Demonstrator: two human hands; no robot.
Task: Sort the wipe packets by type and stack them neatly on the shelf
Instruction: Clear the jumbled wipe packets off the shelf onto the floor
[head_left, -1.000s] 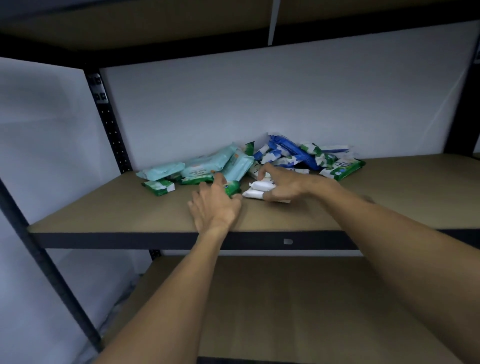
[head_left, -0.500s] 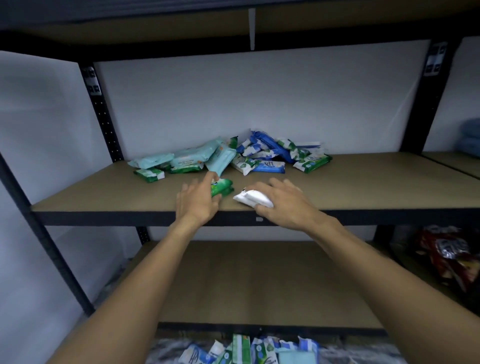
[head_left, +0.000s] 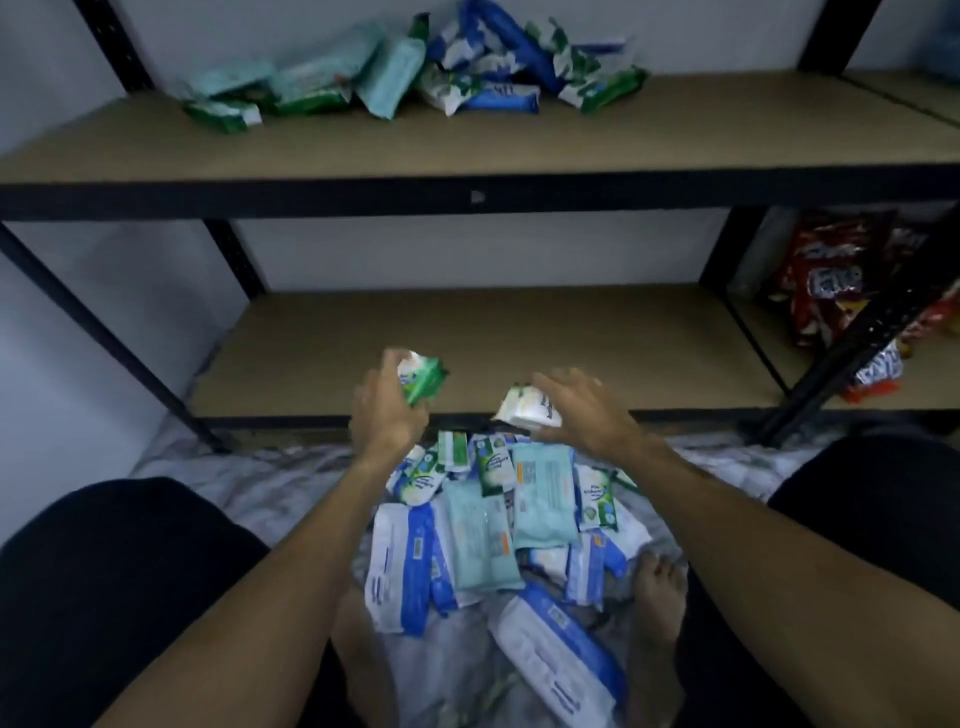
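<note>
Lower shelf (head_left: 519, 332) now ahead: L hand (head_left: 387, 410) grips green packet (head_left: 423, 376), R hand (head_left: 582, 410) grips white packet (head_left: 524, 408), both off upper shelf (head_left: 467, 140); sorting's just starting.

A black metal rack (head_left: 231, 260) stands against a pale grey-white wall (head_left: 467, 249). Its upper shelf (head_left: 675, 140) and lower shelf (head_left: 571, 332) are tan boards edged in black. A crumpled pale sheet (head_left: 244, 483) covers the floor. To the right, red snack bags (head_left: 831, 275) fill a neighbouring bay. The light is dim.
</note>
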